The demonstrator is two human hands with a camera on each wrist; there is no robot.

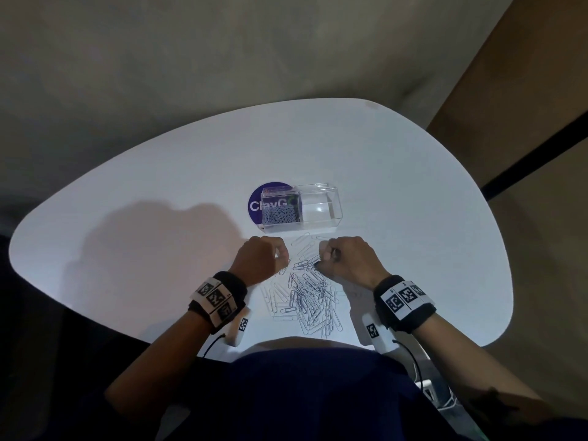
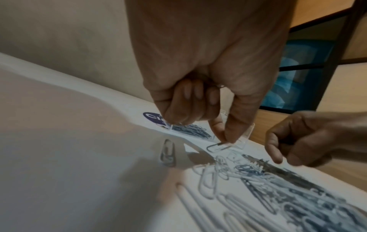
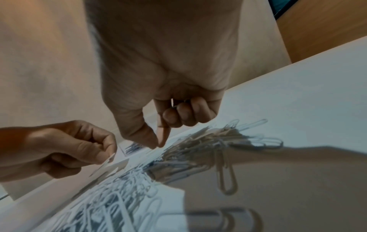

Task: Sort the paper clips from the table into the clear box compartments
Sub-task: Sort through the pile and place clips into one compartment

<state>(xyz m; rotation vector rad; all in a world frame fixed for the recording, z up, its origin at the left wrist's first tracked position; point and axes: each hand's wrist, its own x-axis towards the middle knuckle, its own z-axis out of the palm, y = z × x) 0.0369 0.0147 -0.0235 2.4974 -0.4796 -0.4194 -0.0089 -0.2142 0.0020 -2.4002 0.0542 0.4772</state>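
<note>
A clear two-compartment box [image 1: 321, 190] stands on the white table [image 1: 159, 198]; its left compartment holds silver paper clips [image 1: 281, 214], and the right one looks bare. A mixed pile of white and silver clips [image 1: 307, 297] lies between my wrists. My left hand [image 1: 281, 254] is at the pile's far left edge, where thumb and index finger pinch one clip [image 2: 217, 146] just off the table, the other fingers curled. My right hand [image 1: 323, 259] is at the pile's far right edge; its thumb and index tips [image 3: 157, 145] meet on a clip among the pile [image 3: 198, 141].
A round purple sticker [image 1: 257, 205] lies under the box's left end. Two white marker tags [image 1: 242, 326] [image 1: 371, 331] and thin cables [image 1: 410, 354] sit at the near table edge by my body. One stray clip [image 2: 167, 153] lies left of the pile.
</note>
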